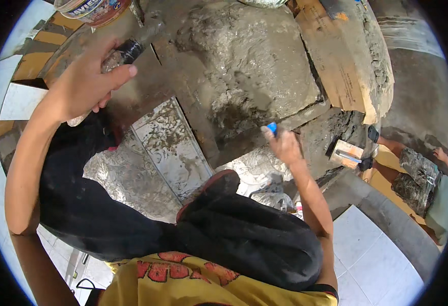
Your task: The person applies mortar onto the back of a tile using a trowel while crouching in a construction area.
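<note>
Here wet gry mix [264,51], wht tiles [377,250]

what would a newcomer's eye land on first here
Probably the broad, glistening mass of wet grey mix at the top centre. Next might come the smeared white slab lying at an angle below and left of it, and the bright blue tip showing at the right hand, near the mix's lower edge.

Place: a building site, partly tiled
Wet material: grey cement-like mix [264,56] spread in a broad heap
Underfoot: pale square tiles [382,255] at lower right, a smeared pale slab [173,145] near the middle
Tool: a flat trowel [347,155] lying handle up
Container: a grimy bucket [101,13]
Packing: torn brown cardboard [328,58]
</note>
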Tool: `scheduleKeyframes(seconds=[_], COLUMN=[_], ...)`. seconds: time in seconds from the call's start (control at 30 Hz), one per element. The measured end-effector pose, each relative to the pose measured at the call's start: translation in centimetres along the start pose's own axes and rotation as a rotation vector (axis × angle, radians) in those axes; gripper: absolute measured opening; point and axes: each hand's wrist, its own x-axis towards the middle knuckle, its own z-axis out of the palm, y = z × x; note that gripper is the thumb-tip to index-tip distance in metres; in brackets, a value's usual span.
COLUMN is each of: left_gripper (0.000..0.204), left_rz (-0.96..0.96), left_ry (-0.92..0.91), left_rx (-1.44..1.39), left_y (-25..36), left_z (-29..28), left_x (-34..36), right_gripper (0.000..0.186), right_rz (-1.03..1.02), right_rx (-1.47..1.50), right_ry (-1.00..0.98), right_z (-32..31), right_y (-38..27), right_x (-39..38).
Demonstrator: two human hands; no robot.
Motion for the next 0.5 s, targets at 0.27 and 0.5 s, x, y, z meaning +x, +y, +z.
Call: scheduleKeyframes(seconds=[0.27, 0.5], left_gripper=[0.065, 0.059], left_rz=[0.044, 0.014], left_ry=[-0.116, -0.065], left_rx=[0.067, 0.009], left_y=[2.1, 0.2], left_z=[0.7, 0.5], left_x=[1.1, 1.2], right_gripper=[0.048, 0.048], right_rz=[-0.427, -0.088], right_rx=[-0.846, -0.444], right_ry=[0.263, 0.078], right_z=[4.3, -2.6], right_y=[3.7, 3.8], right_x=[1.7, 0.8])
